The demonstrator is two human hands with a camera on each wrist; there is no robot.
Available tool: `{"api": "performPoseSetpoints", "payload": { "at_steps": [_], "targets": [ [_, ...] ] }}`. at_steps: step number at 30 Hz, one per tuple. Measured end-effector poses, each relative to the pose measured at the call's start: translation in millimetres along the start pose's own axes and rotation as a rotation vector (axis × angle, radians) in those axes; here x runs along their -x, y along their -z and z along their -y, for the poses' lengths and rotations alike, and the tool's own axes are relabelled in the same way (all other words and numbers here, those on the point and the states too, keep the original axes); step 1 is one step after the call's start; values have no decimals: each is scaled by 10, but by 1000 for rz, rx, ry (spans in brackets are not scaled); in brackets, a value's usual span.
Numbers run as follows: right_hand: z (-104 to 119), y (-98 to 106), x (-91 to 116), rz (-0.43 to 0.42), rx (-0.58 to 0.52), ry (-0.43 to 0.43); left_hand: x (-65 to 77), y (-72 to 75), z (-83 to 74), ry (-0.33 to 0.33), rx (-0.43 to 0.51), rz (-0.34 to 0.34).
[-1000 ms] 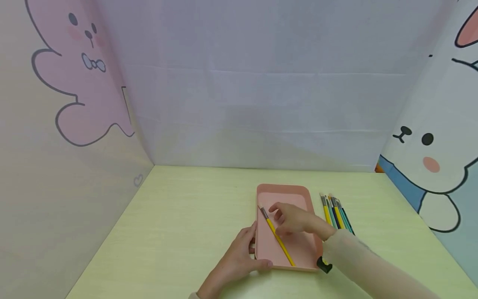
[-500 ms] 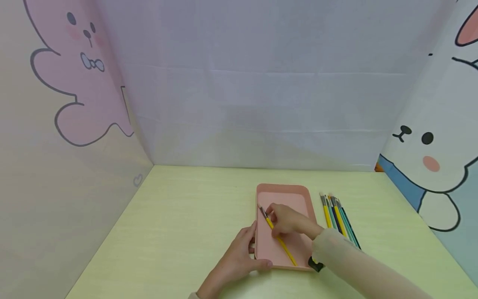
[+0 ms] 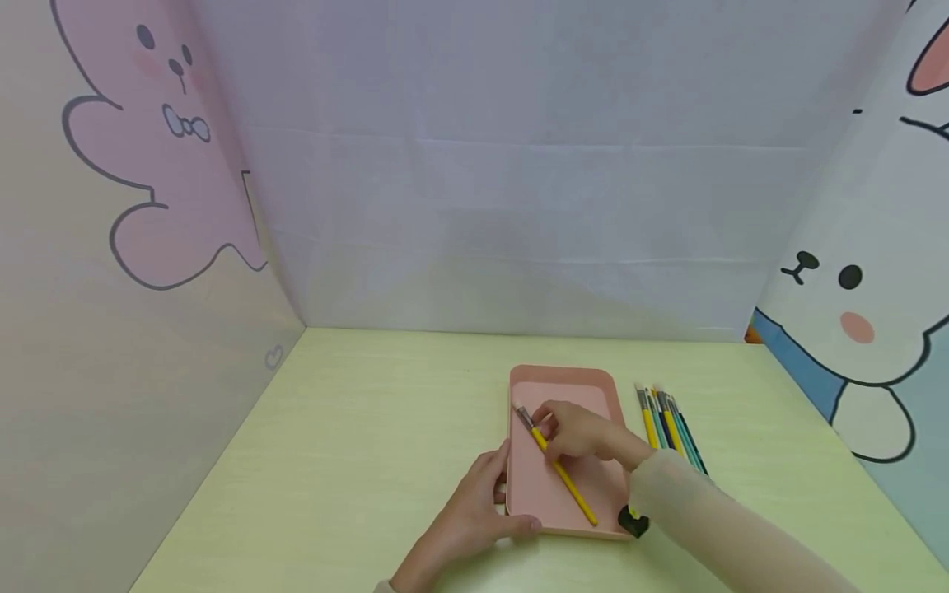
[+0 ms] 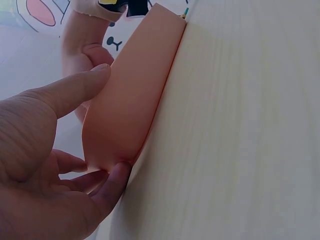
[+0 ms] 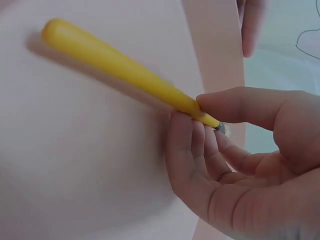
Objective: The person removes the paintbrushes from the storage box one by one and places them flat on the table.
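Note:
My right hand (image 3: 582, 432) is over the pink tray (image 3: 563, 375) and pinches a yellow-handled paintbrush (image 3: 576, 492). In the right wrist view, thumb and fingertips meet on the yellow handle (image 5: 120, 65) close to its metal collar, and the rounded handle end shows a shadow on the tray floor beneath it. The brush lies slantwise, bristles toward the tray's far left. At the tray's near left corner, my left hand (image 3: 474, 511) holds the wall, thumb on the near rim and fingers along the left side. The left wrist view shows those fingertips at the tray's base (image 4: 130, 95).
Several paintbrushes (image 3: 670, 424) with yellow, green and dark handles lie side by side on the table (image 3: 371, 428), just right of the tray, partly behind my right sleeve (image 3: 689, 502). A pale curtain (image 3: 474, 206) stands behind the table, with cartoon-printed sheets at both sides.
My right hand has moved from just beside the paintbrush onto it and now pinches its handle. The near handle end has shifted slightly right. My left hand has stayed on the tray.

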State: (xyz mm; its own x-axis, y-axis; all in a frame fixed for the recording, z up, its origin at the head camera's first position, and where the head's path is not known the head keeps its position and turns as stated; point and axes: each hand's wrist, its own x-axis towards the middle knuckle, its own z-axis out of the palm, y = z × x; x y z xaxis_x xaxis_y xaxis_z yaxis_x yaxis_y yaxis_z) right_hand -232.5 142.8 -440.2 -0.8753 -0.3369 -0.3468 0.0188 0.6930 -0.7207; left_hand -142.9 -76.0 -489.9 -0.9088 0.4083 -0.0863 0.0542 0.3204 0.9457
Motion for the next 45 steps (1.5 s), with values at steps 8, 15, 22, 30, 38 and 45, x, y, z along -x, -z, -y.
{"api": "performPoseSetpoints", "payload": {
  "at_steps": [8, 15, 22, 30, 38, 45],
  "targets": [
    [-33, 214, 67, 42, -143, 81, -12, 9, 5, -14, 22, 1],
    [-75, 455, 156, 52, -227, 145, -17, 8, 4, -15, 24, 1],
    [-173, 711, 297, 38, -298, 117, -17, 7, -1, -22, -5, -4],
    [-433, 987, 460, -9, -300, 74, -5, -12, 8, -8, -12, -7],
    [-736, 1264, 632, -48, -271, 35, -11, -15, 13, -6, 2, -6],
    [-975, 1448, 767, -74, -255, -4, -9, -18, 11, 7, -6, -8]
  ]
}}
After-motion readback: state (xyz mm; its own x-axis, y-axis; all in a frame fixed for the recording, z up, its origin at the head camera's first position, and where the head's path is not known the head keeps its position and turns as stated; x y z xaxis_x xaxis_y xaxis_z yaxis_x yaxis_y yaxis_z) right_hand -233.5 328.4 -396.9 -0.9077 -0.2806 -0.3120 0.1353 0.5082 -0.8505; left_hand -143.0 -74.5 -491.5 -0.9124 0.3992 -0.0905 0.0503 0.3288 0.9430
